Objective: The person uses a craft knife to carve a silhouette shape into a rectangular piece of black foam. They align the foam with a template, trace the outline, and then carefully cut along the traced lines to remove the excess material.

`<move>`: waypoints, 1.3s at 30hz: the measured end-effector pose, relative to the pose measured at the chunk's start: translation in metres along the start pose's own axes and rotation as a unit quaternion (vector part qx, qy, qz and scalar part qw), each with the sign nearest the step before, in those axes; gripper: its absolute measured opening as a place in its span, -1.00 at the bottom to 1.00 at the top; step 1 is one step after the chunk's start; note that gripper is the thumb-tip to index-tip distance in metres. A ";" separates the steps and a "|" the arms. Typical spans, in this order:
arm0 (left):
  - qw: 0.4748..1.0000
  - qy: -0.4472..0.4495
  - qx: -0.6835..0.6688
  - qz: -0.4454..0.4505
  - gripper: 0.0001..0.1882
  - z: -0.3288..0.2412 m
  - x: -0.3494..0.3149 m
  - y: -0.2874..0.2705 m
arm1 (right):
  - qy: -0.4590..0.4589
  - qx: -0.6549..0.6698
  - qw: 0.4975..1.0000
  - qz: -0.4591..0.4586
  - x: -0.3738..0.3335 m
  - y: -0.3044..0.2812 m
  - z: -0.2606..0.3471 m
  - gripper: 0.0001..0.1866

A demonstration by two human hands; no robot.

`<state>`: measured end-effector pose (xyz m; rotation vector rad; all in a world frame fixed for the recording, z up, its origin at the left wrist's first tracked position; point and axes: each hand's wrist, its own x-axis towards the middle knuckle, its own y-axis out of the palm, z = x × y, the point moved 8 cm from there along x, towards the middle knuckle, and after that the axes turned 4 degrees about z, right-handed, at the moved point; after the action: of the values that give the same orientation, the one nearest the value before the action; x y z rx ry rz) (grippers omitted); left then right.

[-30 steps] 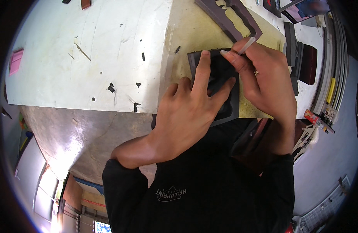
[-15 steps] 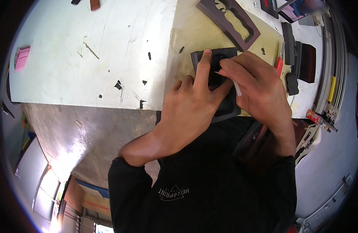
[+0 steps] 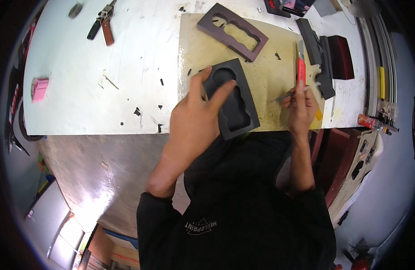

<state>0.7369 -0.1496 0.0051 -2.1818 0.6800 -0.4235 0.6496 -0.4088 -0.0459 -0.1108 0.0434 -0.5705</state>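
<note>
A black foam insert with a round recess and a longer wavy-edged one lies tilted at the near edge of the cutting mat. My left hand grips its left side, thumb over the recesses and index finger at the upper left edge. Over to the right, my right hand is closed around a thin pointed tool, slightly blurred. Its fingers also meet the lower end of a red utility knife, whose blade points away from me. Whether they grip the knife too, I cannot tell.
A purple-brown frame with matching cut-outs lies farther back on the mat. Dark foam strips and a dark red box stand at right. Black scraps, a pink piece and a plier-like tool lie on the white table.
My right hand has left the foam insert and moved right to the red knife. My left hand has shifted its hold toward the insert's left side, leaving the recesses more visible.
</note>
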 end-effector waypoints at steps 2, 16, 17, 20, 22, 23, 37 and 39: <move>0.997 -0.026 -0.067 -0.018 -0.38 0.008 0.000 -0.003 | 0.002 -0.017 1.000 -0.004 -0.007 0.001 -0.010 -0.69; 0.999 -0.005 0.022 -0.049 -0.26 -0.008 0.025 -0.017 | -0.119 -0.073 0.990 -0.011 -0.014 0.010 0.002 -0.57; 0.999 -0.008 0.029 -0.044 -0.27 -0.007 0.026 -0.014 | -0.124 -0.068 0.990 -0.008 -0.015 0.010 0.004 -0.57; 0.998 -0.018 0.036 -0.046 -0.31 -0.004 0.026 -0.010 | -0.140 -0.071 0.988 -0.006 -0.016 0.008 0.010 -0.57; 0.997 -0.029 0.023 -0.071 -0.34 0.003 0.022 -0.021 | -0.140 -0.074 0.987 -0.007 -0.016 0.007 0.009 -0.58; 0.995 -0.039 -0.009 -0.092 -0.39 0.012 0.018 -0.033 | -0.135 -0.073 0.988 -0.009 -0.016 0.006 0.007 -0.58; 0.939 -0.044 0.232 -0.250 -0.53 0.083 -0.047 -0.115 | -0.078 -0.195 0.977 0.022 0.006 0.017 0.016 -0.58; 0.959 -0.099 0.124 -0.234 -0.58 0.068 -0.053 -0.087 | -0.056 -0.241 0.969 0.023 0.009 0.018 0.018 -0.59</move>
<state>0.7576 -0.0308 0.0258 -2.0927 -0.0107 -0.4927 0.6683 -0.3968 -0.0300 -0.6145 0.0735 -0.4977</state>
